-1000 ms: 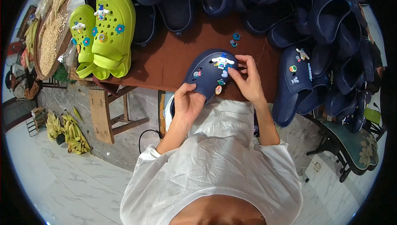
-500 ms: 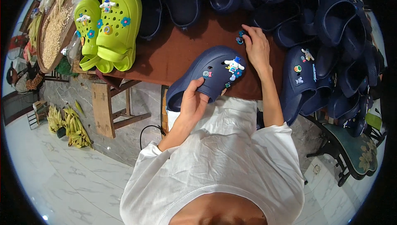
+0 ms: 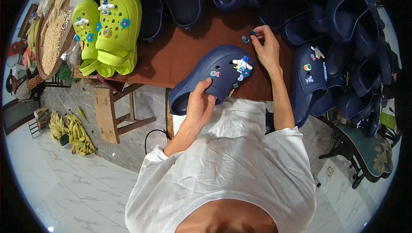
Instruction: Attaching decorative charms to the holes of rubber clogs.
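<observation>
A dark brown wooden tabletop [image 3: 171, 57] fills the middle of the view, ringed by heaps of navy foam clogs [image 3: 343, 40], with a lime-green pair of clogs studded with small charms [image 3: 107, 31] at the far left corner and pale marble floor below. A second ago both hands were working on the navy blue foam clog with the white cartoon charm on its toe [image 3: 214, 76]; now the right hand [image 3: 267, 49] has left it and gone out across the table, fingertips pinched on a small dark blue charm [image 3: 253, 33], with a second small round charm [image 3: 245, 39] lying just beside. The left hand [image 3: 201, 104] has stayed put, fingers curled round the heel end, holding the clog steady at the near table edge. So the last charm looks seated, and another is likely about to be added.
</observation>
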`<state>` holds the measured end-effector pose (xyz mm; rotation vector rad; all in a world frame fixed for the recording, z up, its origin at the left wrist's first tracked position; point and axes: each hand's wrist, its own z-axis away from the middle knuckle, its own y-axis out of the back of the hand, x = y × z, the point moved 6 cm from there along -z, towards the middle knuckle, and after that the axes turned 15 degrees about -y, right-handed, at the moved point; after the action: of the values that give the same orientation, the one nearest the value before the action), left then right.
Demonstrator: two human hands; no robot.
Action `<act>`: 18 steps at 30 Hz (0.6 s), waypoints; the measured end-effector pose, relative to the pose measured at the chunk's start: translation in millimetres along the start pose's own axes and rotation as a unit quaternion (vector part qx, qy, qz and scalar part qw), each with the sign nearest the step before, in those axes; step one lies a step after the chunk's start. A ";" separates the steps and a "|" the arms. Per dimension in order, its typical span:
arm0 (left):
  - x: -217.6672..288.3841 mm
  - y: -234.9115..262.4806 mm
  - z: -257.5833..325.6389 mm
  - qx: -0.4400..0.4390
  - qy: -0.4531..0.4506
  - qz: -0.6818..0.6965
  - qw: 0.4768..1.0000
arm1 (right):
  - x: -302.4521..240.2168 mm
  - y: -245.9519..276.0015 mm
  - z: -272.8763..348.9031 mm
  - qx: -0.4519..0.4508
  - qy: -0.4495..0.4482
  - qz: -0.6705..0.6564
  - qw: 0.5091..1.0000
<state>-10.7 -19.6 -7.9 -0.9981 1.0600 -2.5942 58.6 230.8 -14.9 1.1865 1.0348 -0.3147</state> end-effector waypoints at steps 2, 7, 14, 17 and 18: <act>0.8 -2.2 -0.7 -0.008 0.002 0.001 1.000 | -0.1 4.3 5.6 0.003 -0.019 -0.027 0.999; 4.3 -13.0 -2.5 -0.035 0.014 0.026 0.999 | -16.1 20.8 28.8 -0.037 -0.095 -0.158 0.982; -3.1 -8.9 -1.9 -0.041 0.007 -0.013 0.999 | -85.1 19.7 78.2 -0.097 0.087 -0.101 0.986; -3.0 -10.4 0.5 -0.038 0.003 -0.026 0.999 | -94.4 13.5 85.7 -0.067 0.183 -0.039 0.980; -3.9 -9.5 0.7 -0.038 0.004 -0.026 0.999 | -98.9 11.8 89.5 -0.054 0.228 -0.002 0.972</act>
<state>-6.4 -11.4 -3.1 -1.0468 1.1588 -2.6178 58.5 128.4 71.2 1.1833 1.4336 0.0184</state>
